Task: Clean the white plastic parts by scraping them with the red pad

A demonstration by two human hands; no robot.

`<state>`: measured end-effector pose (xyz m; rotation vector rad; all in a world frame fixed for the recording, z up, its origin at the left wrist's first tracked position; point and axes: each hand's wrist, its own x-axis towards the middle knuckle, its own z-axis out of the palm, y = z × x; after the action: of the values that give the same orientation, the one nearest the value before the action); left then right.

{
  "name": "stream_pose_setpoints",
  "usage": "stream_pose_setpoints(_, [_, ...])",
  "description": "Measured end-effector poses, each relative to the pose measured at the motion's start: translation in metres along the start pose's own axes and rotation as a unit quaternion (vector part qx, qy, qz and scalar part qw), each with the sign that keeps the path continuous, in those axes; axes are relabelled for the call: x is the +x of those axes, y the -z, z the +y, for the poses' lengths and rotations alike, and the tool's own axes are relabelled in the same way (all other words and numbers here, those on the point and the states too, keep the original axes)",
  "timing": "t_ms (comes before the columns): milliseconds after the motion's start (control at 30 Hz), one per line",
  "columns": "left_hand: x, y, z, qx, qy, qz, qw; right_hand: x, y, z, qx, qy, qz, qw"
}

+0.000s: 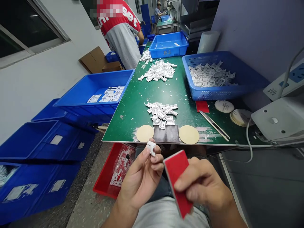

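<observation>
My left hand [144, 172] pinches a small white plastic part [151, 148] with a curved notch, just beyond the table's front edge. In my right hand [206, 183] is a red flat sanding block [177, 177] with a pale edge, gripped between thumb and fingers. The block is tilted and stands close to my left hand, apart from the white part. On the table in front lies a small pile of similar white parts [161, 112]. Two dark square pads [166, 134] sit at the edge between a cream disc [145, 133] and another cream disc [189, 134].
A blue basket [209, 95] of white parts stands on the right, near tweezers [215, 125]. Farther back are a larger pile [160, 70] and a blue tray [168, 52]. Blue bins [95, 82] line the left; a red bin [104, 180] sits below. Another person [123, 34] stands behind.
</observation>
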<state>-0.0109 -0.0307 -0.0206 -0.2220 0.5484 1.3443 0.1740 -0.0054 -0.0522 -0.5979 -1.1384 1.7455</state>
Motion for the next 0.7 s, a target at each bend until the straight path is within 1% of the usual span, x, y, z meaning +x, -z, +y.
stream_pose_setpoints(33, [0.0, -0.001, -0.003, 0.007, 0.003, -0.002, 1.0, -0.001, -0.002, -0.001, 0.036, -0.005, 0.032, 0.999])
stream_pose_setpoints(67, [0.001, -0.001, -0.005, 0.015, 0.006, -0.003, 1.0, 0.0, -0.003, -0.002, 0.071, -0.006, 0.038, 0.997])
stream_pose_setpoints(133, [0.003, -0.003, -0.012, 0.052, 0.016, -0.007, 0.999, 0.007, -0.003, -0.004, 0.106, 0.009, 0.008, 0.994])
stream_pose_setpoints(200, [0.004, -0.003, -0.019, 0.113, 0.025, -0.01, 0.993, 0.019, 0.0, -0.006, 0.069, 0.026, -0.045, 0.996])
stream_pose_setpoints(233, [0.005, -0.002, -0.021, 0.145, 0.026, -0.015, 0.989, 0.025, 0.003, -0.007, 0.03, 0.035, -0.036, 0.998])
stream_pose_setpoints(267, [0.005, -0.001, -0.023, 0.176, 0.026, -0.021, 0.984, 0.029, 0.007, -0.008, -0.01, 0.049, 0.01, 0.999])
stream_pose_setpoints(300, [0.005, 0.002, -0.024, 0.202, 0.024, -0.029, 0.979, 0.032, 0.011, -0.009, -0.039, 0.069, 0.079, 0.994])
stream_pose_setpoints(333, [0.005, 0.004, -0.023, 0.226, 0.023, -0.043, 0.973, 0.032, 0.016, -0.01, -0.053, 0.089, 0.158, 0.982])
stream_pose_setpoints(367, [0.006, 0.005, -0.02, 0.251, 0.026, -0.071, 0.965, 0.029, 0.02, -0.01, -0.049, 0.097, 0.185, 0.977])
stream_pose_setpoints(400, [0.009, 0.004, -0.015, 0.28, 0.033, -0.113, 0.953, 0.024, 0.024, -0.009, -0.027, 0.088, 0.164, 0.982])
stream_pose_setpoints(433, [0.013, 0.0, -0.009, 0.31, 0.036, -0.166, 0.935, 0.018, 0.028, -0.008, -0.001, 0.074, 0.142, 0.987])
stream_pose_setpoints(467, [0.019, -0.009, -0.002, 0.339, 0.035, -0.224, 0.913, 0.011, 0.03, -0.005, 0.021, 0.064, 0.12, 0.99])
stream_pose_setpoints(500, [0.028, -0.022, 0.004, 0.367, 0.025, -0.28, 0.887, 0.004, 0.032, -0.003, 0.042, 0.061, 0.101, 0.992])
stream_pose_setpoints(533, [0.04, -0.04, 0.01, 0.391, -0.001, -0.32, 0.863, -0.001, 0.033, 0.0, 0.057, 0.063, 0.089, 0.992])
stream_pose_setpoints(567, [0.055, -0.062, 0.015, 0.414, -0.032, -0.337, 0.845, -0.005, 0.033, 0.003, 0.066, 0.068, 0.081, 0.992])
stream_pose_setpoints(600, [0.072, -0.087, 0.019, 0.433, -0.076, -0.339, 0.832, -0.007, 0.032, 0.006, 0.07, 0.072, 0.08, 0.992])
stream_pose_setpoints(633, [0.091, -0.111, 0.022, 0.46, -0.125, -0.321, 0.818, -0.009, 0.03, 0.008, 0.067, 0.07, 0.088, 0.991])
stream_pose_setpoints(667, [0.11, -0.133, 0.024, 0.508, -0.176, -0.301, 0.788, -0.01, 0.028, 0.011, 0.059, 0.066, 0.106, 0.99])
stream_pose_setpoints(700, [0.13, -0.152, 0.027, 0.574, -0.231, -0.276, 0.735, -0.012, 0.027, 0.014, 0.047, 0.058, 0.129, 0.989])
